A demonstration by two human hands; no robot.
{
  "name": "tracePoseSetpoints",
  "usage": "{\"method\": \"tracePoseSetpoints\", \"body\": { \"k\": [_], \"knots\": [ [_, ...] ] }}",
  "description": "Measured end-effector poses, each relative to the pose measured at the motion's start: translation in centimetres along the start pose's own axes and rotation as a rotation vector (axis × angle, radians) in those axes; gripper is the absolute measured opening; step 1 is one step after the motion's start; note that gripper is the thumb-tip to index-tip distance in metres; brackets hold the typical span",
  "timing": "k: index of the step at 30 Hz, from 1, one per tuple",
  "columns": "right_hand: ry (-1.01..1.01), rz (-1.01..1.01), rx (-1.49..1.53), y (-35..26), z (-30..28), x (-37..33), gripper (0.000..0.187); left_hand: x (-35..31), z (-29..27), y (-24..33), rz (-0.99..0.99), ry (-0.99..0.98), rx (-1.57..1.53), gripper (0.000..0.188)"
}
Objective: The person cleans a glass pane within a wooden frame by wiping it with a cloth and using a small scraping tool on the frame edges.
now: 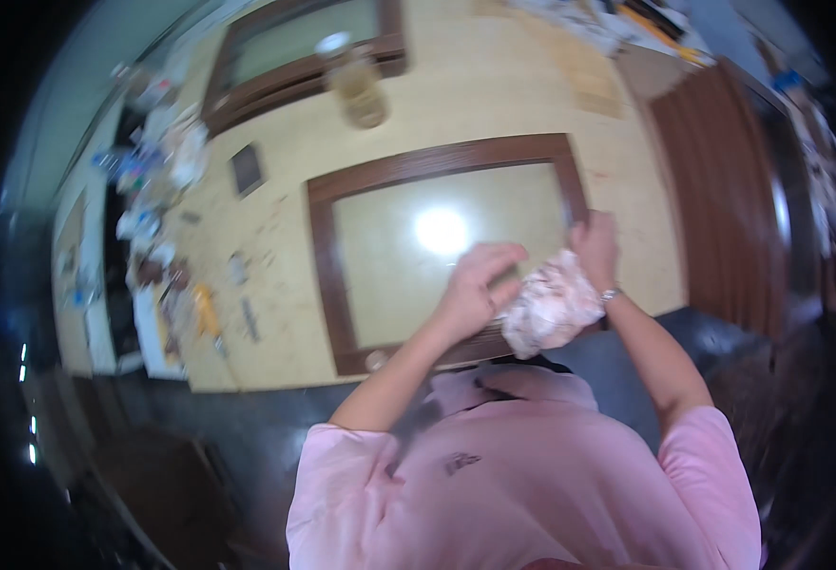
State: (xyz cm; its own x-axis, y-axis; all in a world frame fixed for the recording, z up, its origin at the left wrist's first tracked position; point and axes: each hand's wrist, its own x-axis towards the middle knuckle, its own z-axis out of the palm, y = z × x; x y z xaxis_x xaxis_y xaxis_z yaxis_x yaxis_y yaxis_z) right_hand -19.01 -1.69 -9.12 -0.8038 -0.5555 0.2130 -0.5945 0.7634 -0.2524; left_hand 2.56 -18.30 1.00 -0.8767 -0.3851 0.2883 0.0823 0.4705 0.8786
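Note:
A brown wooden frame (325, 256) with a pale glass-like panel (389, 294) lies in front of me on the table. My left hand (475, 290) hovers over the panel's lower right part, thumb and fingers apart. Its thumb is close to a crumpled whitish-pink cloth (553, 304); blur hides whether they touch. My right hand (595, 247) is at the frame's right side, its fingers curled and the bunched cloth against its inner side. The cloth covers the frame's lower right corner.
A white-lidded jar of yellowish liquid (359, 90) stands beyond the frame, beside a second brown frame (304, 93). A dark flat block (247, 169) lies left. Yellow-handled tools (207, 312) and plastic bags (188, 152) crowd the left edge. Stacked brown boards (717, 199) stand right.

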Motion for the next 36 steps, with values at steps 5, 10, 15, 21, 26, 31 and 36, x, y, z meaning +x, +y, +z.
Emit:
{"method": "tracePoseSetpoints", "body": {
  "k": [5,10,15,21,26,31,36],
  "knots": [
    [-0.069,0.013,0.047,-1.0,-1.5,0.1,0.030,-9.7,-17.2,-9.1,-0.495,0.846,0.409,0.025],
    [-0.062,0.005,0.024,-1.0,-1.5,0.4,0.029,-18.5,-26.0,-10.7,-1.004,0.768,1.116,0.026],
    [-0.026,-0.019,0.017,0.1,-0.9,0.7,0.027,-19.1,-26.6,-10.8,-1.139,0.528,1.186,0.022],
    [-0.029,0.012,0.041,-1.9,-2.0,0.3,0.026,-20.9,-27.7,-11.5,-0.989,0.575,1.161,0.017],
    [-0.083,0.095,0.058,-2.5,-3.3,0.3,0.026,-6.6,-18.9,-8.7,-0.400,0.638,0.593,0.028],
    [-0.078,0.074,0.073,-3.0,-3.5,0.3,0.026,4.2,-9.0,-9.5,0.067,0.225,0.672,0.022],
    [-0.069,0.107,0.081,-3.3,-4.0,0.2,0.025,8.0,-6.1,-11.2,0.163,0.176,0.701,0.026]
  ]
}}
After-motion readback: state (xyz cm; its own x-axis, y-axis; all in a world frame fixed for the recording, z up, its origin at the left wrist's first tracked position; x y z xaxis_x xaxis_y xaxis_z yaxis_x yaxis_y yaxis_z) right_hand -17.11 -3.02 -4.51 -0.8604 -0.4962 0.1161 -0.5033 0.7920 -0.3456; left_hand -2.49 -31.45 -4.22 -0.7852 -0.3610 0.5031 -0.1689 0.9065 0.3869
